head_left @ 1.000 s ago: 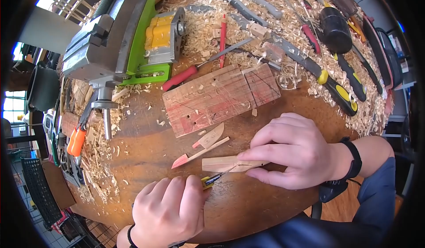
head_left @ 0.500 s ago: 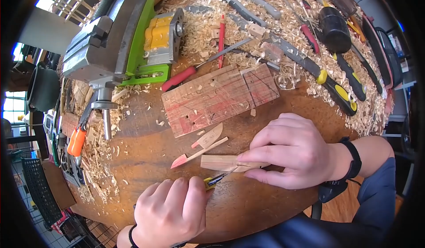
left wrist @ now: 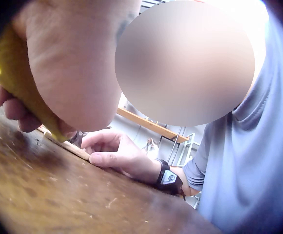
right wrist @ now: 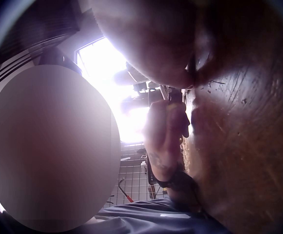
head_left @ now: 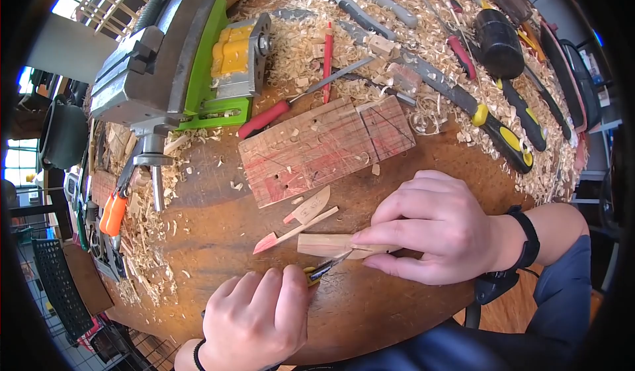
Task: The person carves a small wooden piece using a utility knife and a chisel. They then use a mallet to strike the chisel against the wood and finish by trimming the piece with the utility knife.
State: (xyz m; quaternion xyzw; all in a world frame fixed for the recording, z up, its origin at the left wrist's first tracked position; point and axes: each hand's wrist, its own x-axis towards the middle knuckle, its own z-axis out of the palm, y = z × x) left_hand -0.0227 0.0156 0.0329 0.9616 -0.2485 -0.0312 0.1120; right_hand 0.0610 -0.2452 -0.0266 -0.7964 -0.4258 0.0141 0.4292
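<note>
My left hand (head_left: 258, 311) grips a utility knife with a yellow handle (left wrist: 22, 80). Its blade (head_left: 331, 262) slants up to the near edge of a small flat strip of wood (head_left: 324, 244). The strip's right part is pinched between the thumb and fingers of my right hand (head_left: 430, 229), which cover that end. Just beyond lie a thin stick with a red pointed end (head_left: 268, 242) and a small leaf-shaped wood piece (head_left: 313, 205). In the left wrist view, the right hand (left wrist: 114, 151) holds the strip low over the tabletop.
A marked reddish board (head_left: 324, 149) lies behind the small pieces. The vise (head_left: 142, 73) stands at the left, with orange-handled pliers (head_left: 114, 213) below it. Wood shavings (head_left: 297, 46) surround a red-handled file (head_left: 264, 119), a red pencil (head_left: 328, 60) and a black mallet (head_left: 497, 43).
My left hand has shifted slightly right, and the knife stands at a slightly steeper angle, its tip still at the strip's edge. My right hand keeps its pinch almost unmoved.
</note>
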